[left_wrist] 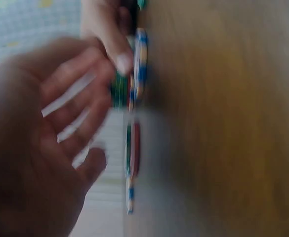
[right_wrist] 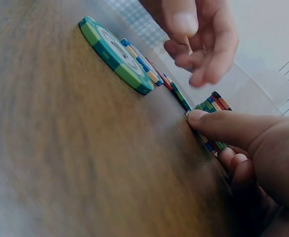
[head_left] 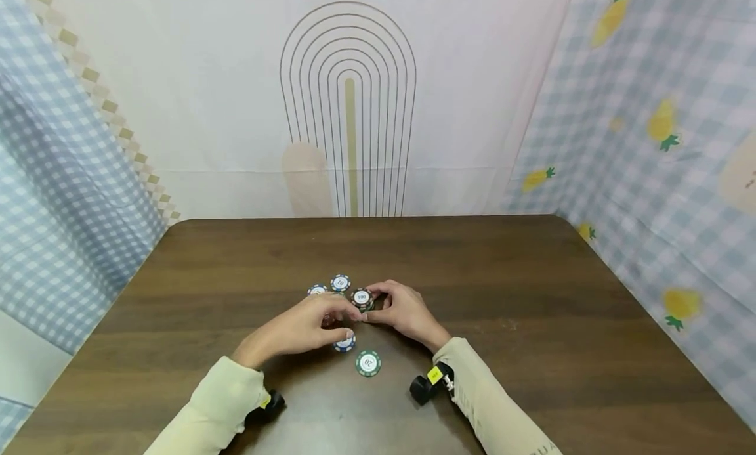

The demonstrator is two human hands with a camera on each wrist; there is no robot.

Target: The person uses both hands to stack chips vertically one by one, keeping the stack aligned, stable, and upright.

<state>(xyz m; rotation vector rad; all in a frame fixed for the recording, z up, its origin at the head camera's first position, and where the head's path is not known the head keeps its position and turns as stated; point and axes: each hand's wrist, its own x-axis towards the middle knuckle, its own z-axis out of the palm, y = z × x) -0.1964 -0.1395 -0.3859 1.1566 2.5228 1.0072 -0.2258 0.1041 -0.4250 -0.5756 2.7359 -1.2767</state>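
A short stack of poker chips (head_left: 361,298) stands on the table, its black-edged top chip marked 100. My right hand (head_left: 406,312) holds the stack from the right, thumb at the near side and fingers behind; in the right wrist view, the thumb lies low against the stacked chips (right_wrist: 217,102). Just left of it my left hand (head_left: 307,322) hovers over loose chips, its fingers loosely bent and holding nothing, as the left wrist view shows. Under it are a blue-and-white chip (head_left: 344,344) and a partly hidden red chip (head_left: 327,320). Nearer me lies a green chip (head_left: 369,363).
Two more blue-and-white chips, one at the back (head_left: 340,282) and one partly covered (head_left: 317,289), lie behind my left hand. The brown wooden table (head_left: 531,297) reaches back to a white curtain (head_left: 472,100). Checked blue cloth (head_left: 65,199) hangs on both sides.
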